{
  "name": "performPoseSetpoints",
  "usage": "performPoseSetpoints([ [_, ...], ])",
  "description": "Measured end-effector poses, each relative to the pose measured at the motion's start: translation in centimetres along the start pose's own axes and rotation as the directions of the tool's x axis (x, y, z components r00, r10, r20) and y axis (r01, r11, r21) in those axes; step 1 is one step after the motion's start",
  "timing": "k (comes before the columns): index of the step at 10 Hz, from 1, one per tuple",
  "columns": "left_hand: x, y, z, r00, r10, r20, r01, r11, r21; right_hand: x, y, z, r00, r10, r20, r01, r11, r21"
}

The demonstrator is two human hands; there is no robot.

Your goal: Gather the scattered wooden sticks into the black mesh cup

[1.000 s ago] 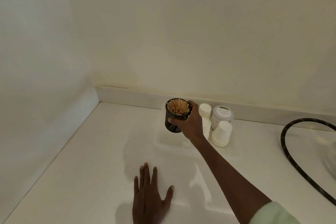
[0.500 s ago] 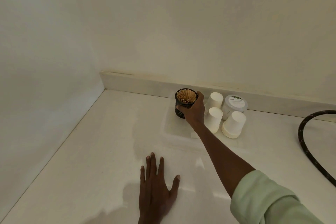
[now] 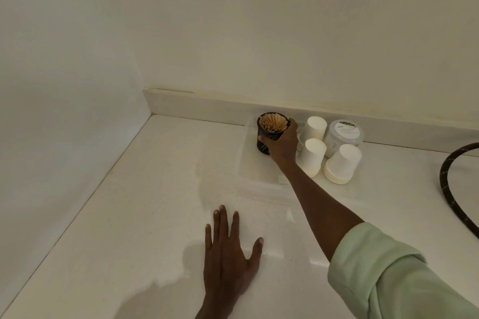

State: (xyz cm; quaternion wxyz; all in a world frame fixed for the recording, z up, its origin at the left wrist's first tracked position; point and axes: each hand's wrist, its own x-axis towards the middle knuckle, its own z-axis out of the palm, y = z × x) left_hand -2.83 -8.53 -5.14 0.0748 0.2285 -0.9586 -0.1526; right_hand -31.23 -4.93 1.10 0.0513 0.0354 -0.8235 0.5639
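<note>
Sticks (image 3: 273, 122) are seen packed in the black mesh cup (image 3: 267, 137), gripped by the right hand (image 3: 282, 144) near the desk's (image 3: 155, 202) far edge; no loose sticks are visible. The left hand (image 3: 228, 264) lies flat, fingers spread.

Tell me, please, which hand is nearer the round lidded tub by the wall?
Right. The right hand grips the black mesh cup left of the tub; the left hand lies flat, far nearer the camera.

You're looking at a pale counter (image 3: 145, 215) running into a corner. Near the back wall a clear mat (image 3: 256, 168) lies flat on it, and the black mesh cup (image 3: 269, 134) full of sticks (image 3: 273, 122) stands on that. Upturned paper cups (image 3: 342, 163) sit just beside it with a lidded tub (image 3: 343, 134). A dark hose (image 3: 445, 179) curves along at right. Your left hand (image 3: 228, 259) rests flat on the counter.
</note>
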Motion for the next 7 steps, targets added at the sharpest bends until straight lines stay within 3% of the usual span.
performPoseSetpoints([
  [4, 0.0, 0.0, 0.0, 1.000, 0.003, 0.022, -0.003, 1.000, 0.015, -0.2, -0.9, -0.7, 0.994, 0.048, 0.094, -0.038, 0.994, -0.105],
  [5, 0.1, 0.1, -0.3, 1.000, -0.005, 0.022, 0.005, 1.000, 0.004, -2.0, -2.1, -0.9, 0.993, 0.007, 0.115, 0.012, 0.986, -0.166],
  [7, -0.2, 0.4, -0.7, 0.999, 0.013, 0.043, -0.013, 1.000, 0.004, -8.4, -4.7, -3.8, 0.969, -0.247, 0.011, 0.244, 0.952, -0.184],
])
